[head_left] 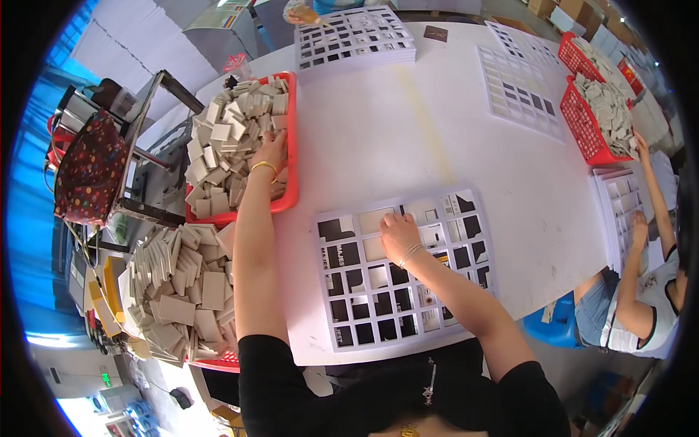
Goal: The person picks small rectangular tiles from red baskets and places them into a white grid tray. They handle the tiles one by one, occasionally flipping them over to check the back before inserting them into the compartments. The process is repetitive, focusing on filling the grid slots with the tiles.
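Observation:
My left hand (271, 151), with a yellow bangle at the wrist, reaches into a red plastic basket (293, 146) heaped with flat, off-white rectangular pieces (233, 120). Its fingers are bent down among the pieces; what they grip is not clear. In front of me lies a white grid tray (342, 218) with many square and oblong compartments. Some show black-and-white printed card at the bottom, others a plain pale surface. My right hand (400, 237) rests on the tray's upper middle, fingers curled and closed over a compartment. Anything in its fingertips is hidden.
A second heap of pale pieces (178, 291) stands beside my left arm. A stack of grid trays (357, 62) lies at the far edge, near another person's hand (304, 14). At right are more trays (517, 91), red baskets (586, 131) and a co-worker's arms (652, 211).

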Demonstrator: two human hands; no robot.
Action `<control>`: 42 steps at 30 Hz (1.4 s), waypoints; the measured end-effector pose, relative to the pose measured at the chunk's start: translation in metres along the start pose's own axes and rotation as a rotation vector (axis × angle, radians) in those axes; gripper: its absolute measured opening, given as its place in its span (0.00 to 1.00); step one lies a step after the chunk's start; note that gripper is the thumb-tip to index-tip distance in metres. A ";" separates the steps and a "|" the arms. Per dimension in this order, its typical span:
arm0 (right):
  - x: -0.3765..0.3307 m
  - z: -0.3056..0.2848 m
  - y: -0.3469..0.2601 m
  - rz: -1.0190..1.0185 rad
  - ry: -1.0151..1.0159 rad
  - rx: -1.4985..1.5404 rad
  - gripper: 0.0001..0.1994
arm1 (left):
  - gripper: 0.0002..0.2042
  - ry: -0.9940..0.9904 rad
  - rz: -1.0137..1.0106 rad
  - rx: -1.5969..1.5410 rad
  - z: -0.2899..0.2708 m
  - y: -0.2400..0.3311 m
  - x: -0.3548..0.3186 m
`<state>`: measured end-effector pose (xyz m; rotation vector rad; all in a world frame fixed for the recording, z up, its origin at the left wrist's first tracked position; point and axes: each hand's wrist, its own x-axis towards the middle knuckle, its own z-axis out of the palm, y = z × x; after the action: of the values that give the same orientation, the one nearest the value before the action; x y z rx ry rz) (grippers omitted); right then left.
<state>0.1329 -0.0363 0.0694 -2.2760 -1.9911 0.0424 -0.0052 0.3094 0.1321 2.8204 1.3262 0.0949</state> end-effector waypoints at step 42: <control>-0.051 -0.047 0.007 0.427 -0.287 1.822 0.09 | 0.11 -0.176 -0.036 -1.873 -0.013 0.173 -0.285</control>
<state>0.1376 -0.0913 0.1126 -1.2181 -0.5778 1.4859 -0.0548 -0.0208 0.1400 1.1275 0.5199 0.6330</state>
